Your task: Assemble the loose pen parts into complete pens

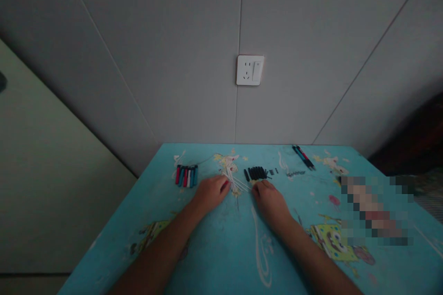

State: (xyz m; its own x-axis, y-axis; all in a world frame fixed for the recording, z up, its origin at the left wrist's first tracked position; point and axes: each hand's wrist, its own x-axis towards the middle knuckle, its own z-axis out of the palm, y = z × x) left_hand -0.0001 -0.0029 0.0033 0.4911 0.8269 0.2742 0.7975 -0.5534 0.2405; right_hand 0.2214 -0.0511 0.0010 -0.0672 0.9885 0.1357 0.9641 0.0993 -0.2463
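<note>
My left hand (211,191) is closed, with a small piece of a red pen barrel (225,185) showing at its curled fingers. Just beyond and between my hands lies a loose fan of thin white pen refills (233,184). My right hand (270,199) is closed too, and the end of one white refill meets its fingertips. To the left of my left hand, red, blue and white pen barrels (187,176) lie side by side in a row. Short black pen grips (256,174) lie in a row just past my right hand.
Small dark parts (272,172) lie beside the grips, with a heap of tiny springs (296,174) further right. Assembled pens (303,157) rest near the back edge. A blurred-out object (374,209) lies at the right of the cartoon-printed blue table (221,249). A wall socket (249,70) is behind.
</note>
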